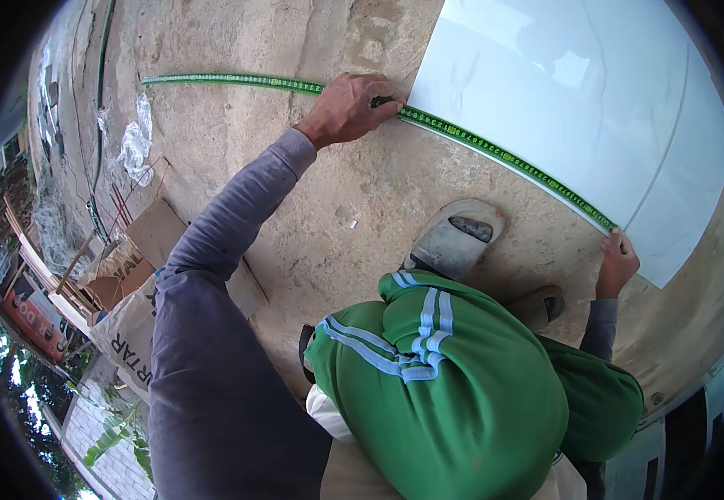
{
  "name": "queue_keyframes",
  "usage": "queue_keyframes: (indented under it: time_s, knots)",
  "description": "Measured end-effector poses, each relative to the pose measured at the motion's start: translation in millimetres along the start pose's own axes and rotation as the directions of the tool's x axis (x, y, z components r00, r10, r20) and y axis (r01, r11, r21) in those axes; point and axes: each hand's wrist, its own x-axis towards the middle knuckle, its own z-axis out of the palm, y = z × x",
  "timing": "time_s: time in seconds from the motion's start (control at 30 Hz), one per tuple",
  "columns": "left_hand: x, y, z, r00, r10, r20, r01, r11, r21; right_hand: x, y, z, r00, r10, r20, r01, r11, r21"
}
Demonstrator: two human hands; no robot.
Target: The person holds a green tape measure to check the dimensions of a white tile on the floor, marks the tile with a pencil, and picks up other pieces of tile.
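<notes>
A green tape measure blade (508, 157) with dark markings runs along the near edge of a large glossy white tile (562, 92) with thin grey lines. My left hand (349, 108) is closed over the blade at the tile's left corner, thumb and fingers pinching; a small dark bit shows between them, too little to name. Past this hand, the blade stretches left over the ground to its far end. My right hand (618, 265) is closed on the blade's other end at the tile's near edge, towards the right; part of its grip is hidden.
A sandal (455, 237) stands on the rough concrete floor (337, 225) close to the tile. Clear plastic wrap (135, 146), a cardboard box (149, 237), a paper sack (128, 337) and a dark hose (99, 108) lie on the left. Green cloth (462, 392) covers my legs.
</notes>
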Motion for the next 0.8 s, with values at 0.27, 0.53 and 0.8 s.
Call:
queue_keyframes:
  time_s: [0.27,0.53,0.8]
  knots:
    - [0,0,-4,0.997,-0.054,0.057,0.056,0.998,-0.02,-3,-2,2,1.0,0.027,-0.009,-0.027,1.0,-0.013]
    - [1,-2,-4,0.995,-0.056,0.086,0.057,0.998,-0.016,-3,4,1,0.998,0.054,-0.013,-0.054,0.998,0.029]
    - [2,2,-7,0.995,-0.061,0.083,0.061,0.998,0.001,-5,12,-2,0.999,0.052,-0.007,-0.051,0.998,0.021]
